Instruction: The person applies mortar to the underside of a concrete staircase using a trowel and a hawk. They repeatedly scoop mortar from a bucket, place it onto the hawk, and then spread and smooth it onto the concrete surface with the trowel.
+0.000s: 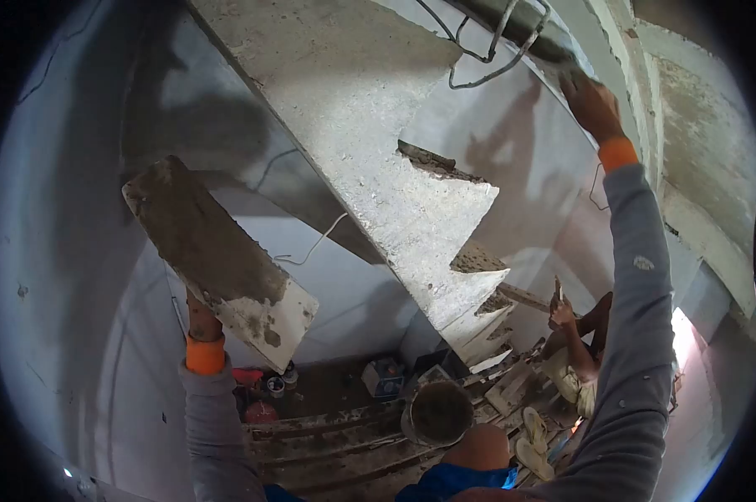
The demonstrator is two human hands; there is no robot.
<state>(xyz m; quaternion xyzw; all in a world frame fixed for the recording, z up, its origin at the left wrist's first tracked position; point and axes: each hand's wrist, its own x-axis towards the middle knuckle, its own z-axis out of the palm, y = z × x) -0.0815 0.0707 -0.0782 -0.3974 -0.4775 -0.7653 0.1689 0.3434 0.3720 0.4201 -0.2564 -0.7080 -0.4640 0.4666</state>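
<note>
My left hand (201,320), below an orange cuff, is mostly hidden behind a pale board (286,322) that it holds up from underneath. Wet grey mortar (206,234) covers much of the board's upper face. High at the right, my right hand (591,105) reaches up to the edge of the grey overhead surface (545,38), its fingers bent. Whatever those fingers hold, if anything, cannot be made out. Bent wires (499,54) hang just left of this hand. Between my arms, a rough concrete stair underside with a jagged edge (378,176) runs diagonally.
Below, a bucket (436,414) stands on wooden planks (336,452). A co-worker (574,360) sits at the lower right, one hand raised, near a pair of sandals (533,443). A box (384,376) and small containers lie on the floor. A thin wire (319,241) sticks out beside the stair.
</note>
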